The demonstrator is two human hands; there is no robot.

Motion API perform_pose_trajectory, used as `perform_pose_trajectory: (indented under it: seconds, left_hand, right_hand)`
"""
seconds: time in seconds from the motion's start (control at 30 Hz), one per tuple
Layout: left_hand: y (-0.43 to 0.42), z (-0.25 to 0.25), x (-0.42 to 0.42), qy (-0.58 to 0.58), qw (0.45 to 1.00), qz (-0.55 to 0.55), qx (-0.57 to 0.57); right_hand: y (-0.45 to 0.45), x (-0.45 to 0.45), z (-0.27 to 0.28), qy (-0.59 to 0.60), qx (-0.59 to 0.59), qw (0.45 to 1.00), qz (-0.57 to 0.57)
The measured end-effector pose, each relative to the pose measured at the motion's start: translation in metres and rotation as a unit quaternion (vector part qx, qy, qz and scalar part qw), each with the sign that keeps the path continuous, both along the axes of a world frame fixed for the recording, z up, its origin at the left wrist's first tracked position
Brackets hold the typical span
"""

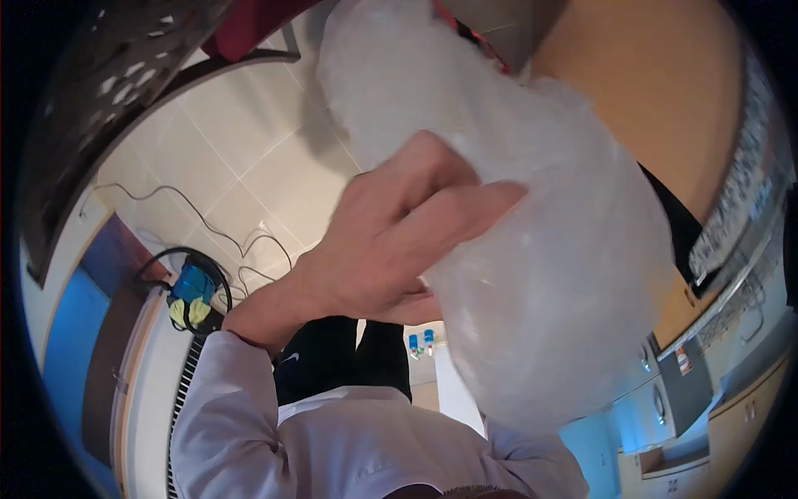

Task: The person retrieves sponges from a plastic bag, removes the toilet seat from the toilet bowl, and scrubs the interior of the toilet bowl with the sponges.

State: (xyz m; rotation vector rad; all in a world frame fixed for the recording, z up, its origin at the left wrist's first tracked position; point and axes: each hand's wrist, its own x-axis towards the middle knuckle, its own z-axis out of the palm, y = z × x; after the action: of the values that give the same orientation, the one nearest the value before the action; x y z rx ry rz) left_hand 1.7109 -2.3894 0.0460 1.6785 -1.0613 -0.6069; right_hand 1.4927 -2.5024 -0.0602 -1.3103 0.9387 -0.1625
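Note:
A large, puffed-out translucent white plastic bag (549, 283) fills the middle and right of the head view. My left hand (399, 224) is closed on the near left side of the bag, with the thumb and fingers pinching the film. Some of the fingertips are hidden by the plastic. My right hand is out of sight behind the bag; only a bit of its white sleeve (532, 457) shows below. What the bag contains, if anything, cannot be made out.
A blue vacuum-like appliance (193, 287) with a black hose stands at the left, its cord (241, 245) trailing over the tiled floor (249, 150). A dark chair-like piece (125, 100) is at upper left. Wooden panel (657, 91), speckled counter edge (736, 191) and cabinets (657, 416) lie right.

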Motion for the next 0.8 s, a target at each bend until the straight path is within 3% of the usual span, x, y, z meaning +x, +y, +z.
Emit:
perform_pose_trajectory:
  seconds: [0.03, 0.2, 0.27, 0.43, 0.53, 0.6, 0.67, 0.73, 0.77, 0.8]
  left_hand:
    - [0.002, 0.014, -0.001, 0.002, 0.997, 0.037, -0.068]
    - [0.008, 0.075, -0.029, -0.024, 0.995, -0.073, -0.061]
    - [0.005, 0.099, -0.052, 0.080, 0.992, -0.094, -0.037]
    - [-0.008, 0.157, -0.096, 0.158, 0.958, -0.239, -0.014]
    - [-0.019, 0.191, -0.119, 0.195, 0.931, -0.307, -0.015]
    - [-0.020, 0.212, -0.131, 0.208, 0.933, -0.294, 0.005]
    - [-0.006, 0.228, -0.155, 0.213, 0.923, -0.321, 0.015]
    - [0.036, 0.220, -0.200, 0.453, 0.838, -0.283, -0.112]
    - [0.057, 0.222, -0.231, 0.483, 0.823, -0.289, -0.083]
    - [0.066, 0.218, -0.248, 0.327, 0.869, -0.367, -0.052]
  right_hand:
    - [0.004, -0.011, 0.013, 0.005, -0.001, 1.000, -0.022]
    - [0.030, -0.061, 0.078, 0.018, -0.013, 0.993, -0.116]
    - [0.042, -0.081, 0.101, 0.019, -0.027, 0.988, -0.152]
    - [0.077, -0.133, 0.161, 0.029, -0.061, 0.967, -0.247]
    - [0.101, -0.169, 0.193, 0.032, -0.105, 0.946, -0.304]
    - [0.121, -0.197, 0.216, 0.045, -0.145, 0.928, -0.339]
    - [0.146, -0.232, 0.238, 0.120, -0.233, 0.906, -0.331]
    - [0.179, -0.267, 0.254, 0.169, -0.289, 0.873, -0.355]
    - [0.196, -0.282, 0.263, 0.084, -0.240, 0.870, -0.422]
    - [0.202, -0.288, 0.295, -0.163, -0.076, 0.844, -0.505]
